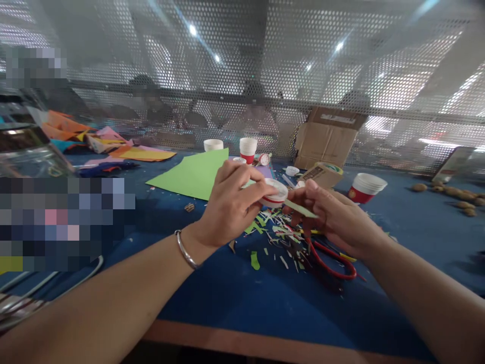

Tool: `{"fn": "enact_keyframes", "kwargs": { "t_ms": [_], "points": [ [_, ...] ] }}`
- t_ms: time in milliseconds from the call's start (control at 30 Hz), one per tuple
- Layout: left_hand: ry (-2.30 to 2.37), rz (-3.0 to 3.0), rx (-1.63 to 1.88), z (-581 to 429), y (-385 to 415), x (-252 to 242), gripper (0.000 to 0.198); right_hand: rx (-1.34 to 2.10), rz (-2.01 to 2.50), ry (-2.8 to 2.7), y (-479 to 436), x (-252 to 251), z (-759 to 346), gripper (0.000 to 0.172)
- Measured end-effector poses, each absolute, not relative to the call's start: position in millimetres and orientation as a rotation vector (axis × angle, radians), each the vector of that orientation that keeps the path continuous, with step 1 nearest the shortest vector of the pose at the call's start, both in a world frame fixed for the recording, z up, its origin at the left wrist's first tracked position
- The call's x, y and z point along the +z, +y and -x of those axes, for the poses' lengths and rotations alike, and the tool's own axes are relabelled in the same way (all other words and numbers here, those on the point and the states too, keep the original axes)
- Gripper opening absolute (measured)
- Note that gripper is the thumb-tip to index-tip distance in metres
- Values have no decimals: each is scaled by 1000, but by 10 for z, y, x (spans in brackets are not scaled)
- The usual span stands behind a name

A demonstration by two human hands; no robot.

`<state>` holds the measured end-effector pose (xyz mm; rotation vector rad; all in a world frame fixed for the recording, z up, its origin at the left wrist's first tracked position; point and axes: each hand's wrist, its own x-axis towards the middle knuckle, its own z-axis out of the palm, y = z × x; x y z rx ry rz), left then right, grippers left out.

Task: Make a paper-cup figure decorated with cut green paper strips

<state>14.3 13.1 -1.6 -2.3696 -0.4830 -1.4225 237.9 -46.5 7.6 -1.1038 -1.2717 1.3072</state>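
My left hand (231, 207) is closed around a small white paper cup with a red band (276, 194), held on its side above the blue table. A silver bangle sits on that wrist. My right hand (333, 217) pinches a thin green paper strip (301, 208) that reaches to the cup's rim. Both hands meet just above a heap of green, white and red paper scraps (278, 232). Red-handled scissors (333, 258) lie on the table under my right hand.
A green paper sheet (193, 174) lies behind the hands. Paper cups (248, 149) (366, 187), a small box (322, 174), a cardboard carton (328, 136) and coloured paper (113, 146) stand farther back. Brown lumps (454, 194) lie far right. A perforated screen closes the back; people sit beyond it.
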Motion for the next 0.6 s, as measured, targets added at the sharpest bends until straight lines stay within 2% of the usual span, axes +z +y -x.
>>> {"fn": "enact_keyframes", "kwargs": {
  "t_ms": [167, 233, 300, 367, 433, 533, 600],
  "points": [
    [-443, 2458, -1360, -219, 23, -32, 21, 1496, 1073, -1260, -505, 118, -2350, 28],
    [-525, 2515, -1388, -222, 5, -37, 30, 1477, 1079, -1226, -503, 132, -2350, 28],
    [-632, 2543, -1498, -206, 4, -39, 46, 1426, 1070, -1191, -493, 140, -2348, 30],
    [-788, 2613, -1677, -184, 9, -41, 61, 1387, 1079, -1170, -481, 141, -2342, 31],
    [-1059, 2772, -1947, -177, 8, -46, 68, 1366, 1104, -1165, -474, 136, -2333, 33],
    [-1666, 2991, -2481, -223, -25, -62, 69, 1332, 1125, -1182, -476, 110, -2322, 36],
    [-1878, 3128, -2696, -286, -67, -71, 63, 1286, 1136, -1224, -479, 86, -2319, 38]
  ]
}}
